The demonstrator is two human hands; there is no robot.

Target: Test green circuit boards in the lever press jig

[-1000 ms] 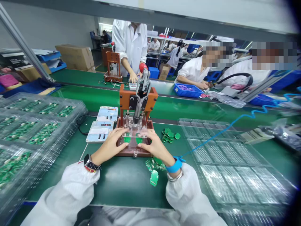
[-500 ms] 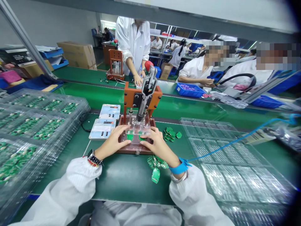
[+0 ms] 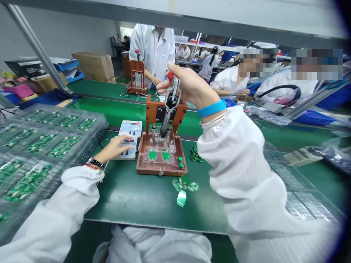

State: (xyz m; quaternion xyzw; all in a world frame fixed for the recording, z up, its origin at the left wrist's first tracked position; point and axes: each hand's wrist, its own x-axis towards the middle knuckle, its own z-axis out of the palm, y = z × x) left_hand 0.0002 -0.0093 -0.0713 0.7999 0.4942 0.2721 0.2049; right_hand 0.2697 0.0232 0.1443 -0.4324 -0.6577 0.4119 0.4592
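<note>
**Hand on the press lever**

The right hand (image 3: pixel 189 86) is wrapping its grip around the red-tipped lever (image 3: pixel 171 93) of the orange press (image 3: pixel 163 140), standing mid-counter. The left hand (image 3: pixel 116 147) is lying open, holding nothing, fingers resting on the near meter box (image 3: pixel 126 148) just left of the press. Two green boards (image 3: pixel 159 155) are sitting in the press bed.

Left trays: clear blister trays (image 3: pixel 41 142) stacked at the left, holding green circuit boards.
Right trays: clear blister trays (image 3: pixel 301 197) at the right.
Loose boards: small green boards (image 3: pixel 196 155) just right of the press; more (image 3: pixel 185 186) in front of it.
Far bench: cardboard box (image 3: pixel 94 65); a second orange press (image 3: pixel 137 76) by a person in a white coat (image 3: pixel 153 51).
Blue cord: coiled, at far right (image 3: pixel 344 107).
</note>
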